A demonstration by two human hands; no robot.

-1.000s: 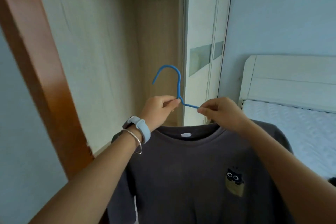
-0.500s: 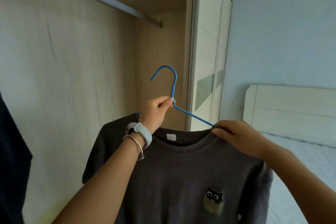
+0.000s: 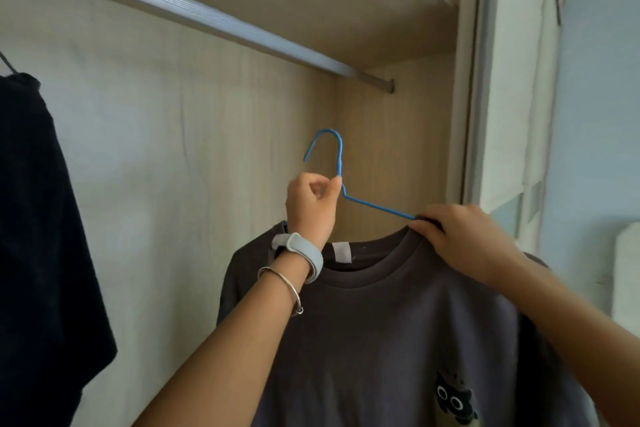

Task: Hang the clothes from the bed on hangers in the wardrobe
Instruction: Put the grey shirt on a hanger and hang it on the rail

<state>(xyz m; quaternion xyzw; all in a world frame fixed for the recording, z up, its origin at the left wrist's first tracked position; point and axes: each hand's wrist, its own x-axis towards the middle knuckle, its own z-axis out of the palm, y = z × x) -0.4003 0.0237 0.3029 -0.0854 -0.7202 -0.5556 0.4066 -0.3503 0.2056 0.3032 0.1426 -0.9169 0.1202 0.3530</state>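
A dark grey T-shirt (image 3: 398, 340) with a small cat print hangs on a blue wire hanger (image 3: 337, 156), held up inside the wardrobe. My left hand (image 3: 311, 204) pinches the hanger's neck just below the hook. My right hand (image 3: 457, 239) grips the shirt's collar and the hanger's right arm at the shoulder. The hook is free in the air, well below the silver wardrobe rail (image 3: 194, 14), which runs diagonally across the top.
A black garment (image 3: 41, 236) hangs at the left edge of the wardrobe. The wardrobe's wooden back wall (image 3: 173, 166) is behind the shirt. A white sliding door frame (image 3: 485, 97) stands at the right, with a blue wall (image 3: 595, 149) beyond it.
Both hands have carried the hanger and shirt from the bedside into the wardrobe and upward. My right hand slid down the hanger's arm to the collar. The rail and black garment came into view.
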